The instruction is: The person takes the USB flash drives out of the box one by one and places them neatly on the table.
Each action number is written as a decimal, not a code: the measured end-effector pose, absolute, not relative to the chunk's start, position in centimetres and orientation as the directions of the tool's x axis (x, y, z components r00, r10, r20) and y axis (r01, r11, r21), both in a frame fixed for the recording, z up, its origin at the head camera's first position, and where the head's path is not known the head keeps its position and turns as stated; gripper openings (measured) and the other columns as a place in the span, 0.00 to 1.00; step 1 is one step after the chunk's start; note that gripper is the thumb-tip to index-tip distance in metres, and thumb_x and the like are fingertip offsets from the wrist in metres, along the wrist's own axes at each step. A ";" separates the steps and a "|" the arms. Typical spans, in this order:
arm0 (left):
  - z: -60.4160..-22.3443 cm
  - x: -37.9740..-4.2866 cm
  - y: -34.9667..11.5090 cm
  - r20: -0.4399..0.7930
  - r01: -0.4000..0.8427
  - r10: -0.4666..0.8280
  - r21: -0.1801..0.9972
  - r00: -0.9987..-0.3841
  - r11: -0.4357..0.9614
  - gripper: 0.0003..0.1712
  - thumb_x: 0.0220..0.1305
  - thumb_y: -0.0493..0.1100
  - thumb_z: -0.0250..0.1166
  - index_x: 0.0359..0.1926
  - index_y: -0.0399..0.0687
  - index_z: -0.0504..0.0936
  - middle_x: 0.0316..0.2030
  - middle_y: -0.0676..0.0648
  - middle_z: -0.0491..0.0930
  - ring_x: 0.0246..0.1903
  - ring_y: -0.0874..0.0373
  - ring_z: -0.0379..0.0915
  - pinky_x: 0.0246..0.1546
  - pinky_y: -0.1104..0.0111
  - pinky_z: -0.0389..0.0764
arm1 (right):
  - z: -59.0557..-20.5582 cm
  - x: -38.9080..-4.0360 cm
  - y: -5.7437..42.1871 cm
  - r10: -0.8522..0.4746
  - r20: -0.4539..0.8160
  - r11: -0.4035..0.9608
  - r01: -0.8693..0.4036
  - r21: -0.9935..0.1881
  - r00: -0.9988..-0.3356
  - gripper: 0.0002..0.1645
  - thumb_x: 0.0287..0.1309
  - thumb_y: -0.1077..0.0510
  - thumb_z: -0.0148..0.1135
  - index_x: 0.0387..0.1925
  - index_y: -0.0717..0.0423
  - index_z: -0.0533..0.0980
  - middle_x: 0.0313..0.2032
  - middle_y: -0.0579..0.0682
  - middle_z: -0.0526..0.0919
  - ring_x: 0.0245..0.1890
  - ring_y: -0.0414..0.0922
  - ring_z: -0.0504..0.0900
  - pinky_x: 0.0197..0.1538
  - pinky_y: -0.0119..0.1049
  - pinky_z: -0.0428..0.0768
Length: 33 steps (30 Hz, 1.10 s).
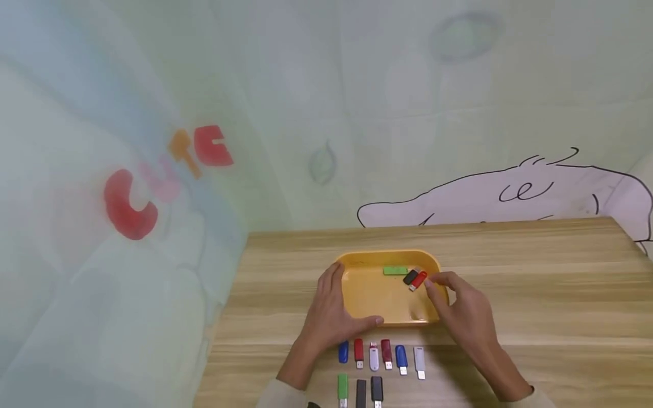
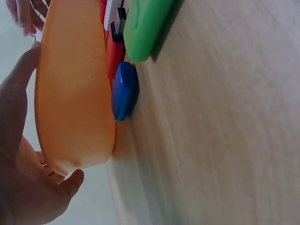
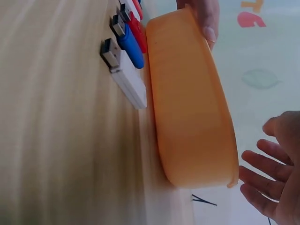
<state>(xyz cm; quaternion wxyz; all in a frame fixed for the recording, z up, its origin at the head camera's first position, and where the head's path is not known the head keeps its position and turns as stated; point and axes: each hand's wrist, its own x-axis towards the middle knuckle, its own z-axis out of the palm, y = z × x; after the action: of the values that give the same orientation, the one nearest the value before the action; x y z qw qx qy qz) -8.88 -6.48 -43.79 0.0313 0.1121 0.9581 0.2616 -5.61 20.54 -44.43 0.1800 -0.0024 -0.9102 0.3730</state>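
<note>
My left hand grips the corner of a yellow plastic tray, thumb along the front rim and fingers at the left end. Inside the tray lie a green USB stick, a black USB stick and a red USB stick. My right hand is over the tray's right rim, fingertips close beside the red stick. In the right wrist view its thumb and fingers are spread apart, with nothing between them. From both wrist views the tray's wall hides the sticks inside.
In front of the tray, a row of USB sticks runs from a blue one to a silver one. Nearer me lie a green stick and two dark sticks. A printed cloth hangs behind the wooden table.
</note>
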 end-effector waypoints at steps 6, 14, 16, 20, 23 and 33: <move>-44.1 -9.3 -6.2 -0.027 0.161 0.211 0.558 -0.977 0.814 0.83 0.41 0.78 0.79 0.86 0.51 0.42 0.85 0.47 0.45 0.81 0.46 0.49 0.79 0.47 0.64 | -44.0 -7.5 19.9 0.011 0.256 0.745 -0.163 -0.647 -0.967 0.14 0.65 0.53 0.74 0.48 0.56 0.85 0.47 0.56 0.87 0.48 0.56 0.86 0.52 0.56 0.87; -44.2 -9.6 -6.2 -0.076 0.120 0.206 0.602 -0.976 0.790 0.85 0.42 0.76 0.79 0.87 0.52 0.36 0.86 0.48 0.37 0.81 0.44 0.45 0.78 0.43 0.64 | -43.9 -10.3 19.3 -0.106 0.182 0.803 -0.192 -0.564 -0.978 0.19 0.64 0.55 0.75 0.52 0.60 0.83 0.52 0.59 0.85 0.42 0.52 0.84 0.50 0.52 0.89; -44.3 -9.7 -6.3 -0.086 0.116 0.209 0.604 -0.974 0.789 0.85 0.43 0.76 0.79 0.87 0.51 0.36 0.86 0.48 0.35 0.82 0.43 0.43 0.78 0.42 0.63 | -44.0 -11.1 19.3 -0.138 0.173 0.813 -0.211 -0.543 -0.975 0.20 0.64 0.55 0.76 0.53 0.61 0.83 0.51 0.59 0.84 0.40 0.50 0.83 0.48 0.50 0.90; -44.3 -9.8 -6.4 -0.108 0.104 0.214 0.614 -0.971 0.782 0.85 0.44 0.75 0.79 0.86 0.50 0.35 0.86 0.46 0.33 0.83 0.41 0.39 0.78 0.40 0.62 | -44.4 -12.6 19.5 -0.230 0.185 0.833 -0.291 -0.471 -0.956 0.20 0.62 0.57 0.77 0.51 0.62 0.83 0.47 0.58 0.84 0.36 0.46 0.80 0.43 0.45 0.89; -44.3 -9.9 -6.5 -0.126 0.085 0.209 0.628 -0.970 0.774 0.86 0.44 0.75 0.79 0.86 0.50 0.34 0.86 0.46 0.33 0.83 0.41 0.41 0.77 0.40 0.64 | -44.7 -13.6 19.4 -0.308 0.187 0.839 -0.359 -0.408 -0.933 0.19 0.60 0.59 0.78 0.50 0.63 0.83 0.45 0.57 0.83 0.35 0.46 0.79 0.42 0.44 0.89; -43.6 -11.5 -6.6 -0.144 0.068 0.221 0.672 -0.965 0.738 0.85 0.43 0.73 0.80 0.86 0.54 0.34 0.86 0.48 0.34 0.80 0.43 0.49 0.76 0.44 0.68 | -44.6 -16.6 19.2 -0.370 0.138 0.850 -0.395 -0.348 -0.919 0.14 0.63 0.62 0.75 0.48 0.62 0.83 0.42 0.55 0.83 0.34 0.46 0.79 0.39 0.44 0.87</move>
<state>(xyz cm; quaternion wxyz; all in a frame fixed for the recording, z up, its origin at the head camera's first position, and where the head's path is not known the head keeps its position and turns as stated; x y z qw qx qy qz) -11.53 -6.64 -43.59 0.1077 0.0780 0.9259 0.3536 -16.61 19.16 -44.56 0.0327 0.1991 -0.9612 0.1879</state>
